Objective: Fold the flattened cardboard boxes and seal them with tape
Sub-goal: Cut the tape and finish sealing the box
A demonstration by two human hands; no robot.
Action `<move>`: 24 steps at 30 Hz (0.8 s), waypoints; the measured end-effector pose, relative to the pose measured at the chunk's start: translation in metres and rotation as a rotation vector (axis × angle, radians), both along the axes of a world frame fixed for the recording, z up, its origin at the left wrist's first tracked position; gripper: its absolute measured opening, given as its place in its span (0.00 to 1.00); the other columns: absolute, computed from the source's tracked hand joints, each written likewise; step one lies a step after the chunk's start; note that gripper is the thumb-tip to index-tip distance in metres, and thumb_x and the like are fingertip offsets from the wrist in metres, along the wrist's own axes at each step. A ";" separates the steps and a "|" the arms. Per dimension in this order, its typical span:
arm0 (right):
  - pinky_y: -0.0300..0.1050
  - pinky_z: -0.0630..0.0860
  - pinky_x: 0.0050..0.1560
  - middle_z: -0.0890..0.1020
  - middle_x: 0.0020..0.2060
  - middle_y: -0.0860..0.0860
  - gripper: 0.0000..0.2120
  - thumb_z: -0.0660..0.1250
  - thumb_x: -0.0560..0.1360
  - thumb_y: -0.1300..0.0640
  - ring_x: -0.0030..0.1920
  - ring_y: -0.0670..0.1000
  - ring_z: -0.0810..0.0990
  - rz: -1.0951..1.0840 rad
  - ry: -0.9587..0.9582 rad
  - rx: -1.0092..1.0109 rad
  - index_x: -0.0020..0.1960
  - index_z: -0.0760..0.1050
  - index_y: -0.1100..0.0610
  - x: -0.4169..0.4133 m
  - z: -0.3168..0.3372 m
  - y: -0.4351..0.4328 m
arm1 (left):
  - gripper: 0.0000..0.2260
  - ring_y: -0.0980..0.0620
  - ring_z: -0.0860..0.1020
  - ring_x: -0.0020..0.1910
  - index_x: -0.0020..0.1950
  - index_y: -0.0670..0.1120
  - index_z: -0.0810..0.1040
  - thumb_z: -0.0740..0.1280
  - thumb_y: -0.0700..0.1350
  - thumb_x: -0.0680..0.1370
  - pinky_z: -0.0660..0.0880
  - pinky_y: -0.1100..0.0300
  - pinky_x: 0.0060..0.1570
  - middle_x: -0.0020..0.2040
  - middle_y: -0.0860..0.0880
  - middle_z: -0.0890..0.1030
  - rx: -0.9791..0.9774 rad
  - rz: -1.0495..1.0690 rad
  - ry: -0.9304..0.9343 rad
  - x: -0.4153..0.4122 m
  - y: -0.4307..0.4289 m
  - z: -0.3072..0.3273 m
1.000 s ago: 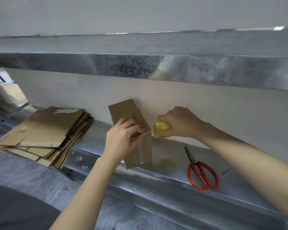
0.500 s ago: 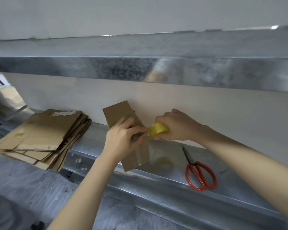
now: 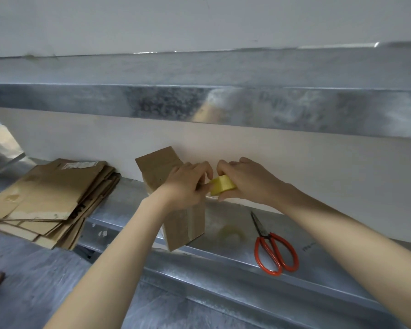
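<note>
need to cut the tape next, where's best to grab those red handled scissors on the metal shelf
Take the red-handled scissors by the two red loops, reaching down from above on the near side. They lie flat and shut on the metal shelf, loops toward the person and blades pointing to the wall.

A pale, off-white wall [image 3: 294, 167] fills the back of the scene and continues above a wide galvanized metal shelf [image 3: 199, 105] that runs across the whole upper frame, its mottled front edge catching soft reflections. Below it, a second metal ledge [image 3: 223, 276] of the same dull silver runs diagonally from left to lower right, with a folded lip along its front. The floor [image 3: 33, 293] at lower left is grey and blurred. The lighting is even, diffuse and rather dim.
</note>
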State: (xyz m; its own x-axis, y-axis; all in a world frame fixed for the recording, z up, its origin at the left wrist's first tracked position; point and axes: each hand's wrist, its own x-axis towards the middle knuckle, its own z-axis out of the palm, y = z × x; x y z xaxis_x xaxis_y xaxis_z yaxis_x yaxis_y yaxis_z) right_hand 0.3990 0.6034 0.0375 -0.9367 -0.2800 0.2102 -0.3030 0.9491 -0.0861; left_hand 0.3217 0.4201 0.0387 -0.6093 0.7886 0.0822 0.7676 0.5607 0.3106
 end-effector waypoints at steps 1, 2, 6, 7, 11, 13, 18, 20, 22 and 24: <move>0.45 0.56 0.38 0.76 0.41 0.50 0.23 0.67 0.73 0.37 0.39 0.52 0.69 -0.008 0.002 0.019 0.54 0.64 0.53 0.000 0.002 0.000 | 0.06 0.52 0.70 0.44 0.51 0.56 0.66 0.63 0.49 0.79 0.63 0.57 0.50 0.40 0.59 0.72 0.021 0.011 -0.004 0.001 0.000 -0.001; 0.45 0.57 0.38 0.74 0.40 0.50 0.23 0.67 0.73 0.37 0.40 0.52 0.68 -0.014 0.000 0.034 0.55 0.64 0.53 0.000 0.004 -0.001 | 0.07 0.53 0.70 0.45 0.52 0.56 0.66 0.63 0.49 0.79 0.63 0.57 0.52 0.40 0.58 0.73 0.048 0.027 -0.019 0.001 -0.001 -0.002; 0.44 0.56 0.39 0.70 0.38 0.49 0.26 0.66 0.72 0.36 0.40 0.52 0.68 -0.016 -0.005 0.077 0.56 0.66 0.54 -0.003 0.006 -0.005 | 0.07 0.53 0.72 0.45 0.51 0.54 0.68 0.65 0.49 0.78 0.63 0.59 0.51 0.42 0.54 0.75 0.117 0.051 -0.072 0.002 -0.009 -0.003; 0.44 0.55 0.39 0.71 0.38 0.49 0.26 0.66 0.72 0.35 0.40 0.52 0.68 -0.013 0.004 0.091 0.57 0.67 0.55 -0.003 0.005 -0.006 | 0.06 0.53 0.72 0.45 0.51 0.54 0.68 0.65 0.48 0.78 0.62 0.59 0.51 0.42 0.53 0.76 0.116 0.054 -0.079 0.002 -0.011 -0.003; 0.41 0.51 0.40 0.77 0.41 0.52 0.29 0.65 0.71 0.33 0.38 0.51 0.67 0.009 0.056 0.151 0.58 0.69 0.56 -0.005 0.004 -0.009 | 0.02 0.53 0.73 0.42 0.49 0.53 0.71 0.63 0.46 0.80 0.66 0.58 0.45 0.39 0.54 0.76 0.183 0.063 -0.213 0.000 -0.015 -0.001; 0.41 0.51 0.40 0.79 0.42 0.54 0.30 0.65 0.70 0.34 0.38 0.51 0.68 0.027 0.059 0.135 0.57 0.69 0.57 -0.004 0.005 -0.010 | 0.02 0.56 0.74 0.37 0.51 0.53 0.71 0.61 0.46 0.81 0.69 0.60 0.42 0.35 0.55 0.76 0.243 0.056 -0.320 -0.004 -0.018 0.004; 0.42 0.51 0.39 0.78 0.43 0.52 0.30 0.65 0.70 0.33 0.42 0.53 0.73 0.022 0.067 0.129 0.57 0.69 0.57 -0.003 0.005 -0.011 | 0.10 0.57 0.80 0.45 0.49 0.61 0.69 0.69 0.56 0.73 0.74 0.58 0.51 0.42 0.58 0.82 0.211 -0.037 -0.268 -0.010 -0.024 0.006; 0.43 0.50 0.38 0.78 0.41 0.53 0.30 0.66 0.70 0.34 0.40 0.54 0.72 0.014 0.076 0.130 0.56 0.69 0.57 -0.006 0.006 -0.011 | 0.12 0.58 0.80 0.45 0.49 0.65 0.69 0.69 0.60 0.70 0.76 0.57 0.52 0.44 0.58 0.81 0.233 -0.049 -0.267 -0.010 -0.026 0.005; 0.44 0.49 0.38 0.78 0.40 0.53 0.29 0.67 0.70 0.34 0.38 0.54 0.72 0.017 0.084 0.164 0.56 0.70 0.58 -0.009 0.005 -0.010 | 0.13 0.59 0.80 0.45 0.50 0.64 0.70 0.71 0.58 0.70 0.77 0.54 0.53 0.44 0.57 0.81 0.250 -0.072 -0.265 -0.011 -0.026 0.005; 0.43 0.50 0.38 0.78 0.39 0.54 0.29 0.68 0.69 0.34 0.35 0.53 0.70 0.013 0.089 0.194 0.55 0.71 0.58 -0.013 0.004 -0.009 | 0.14 0.59 0.80 0.44 0.51 0.60 0.72 0.70 0.61 0.69 0.77 0.52 0.53 0.45 0.57 0.80 0.262 -0.090 -0.258 -0.012 -0.027 0.003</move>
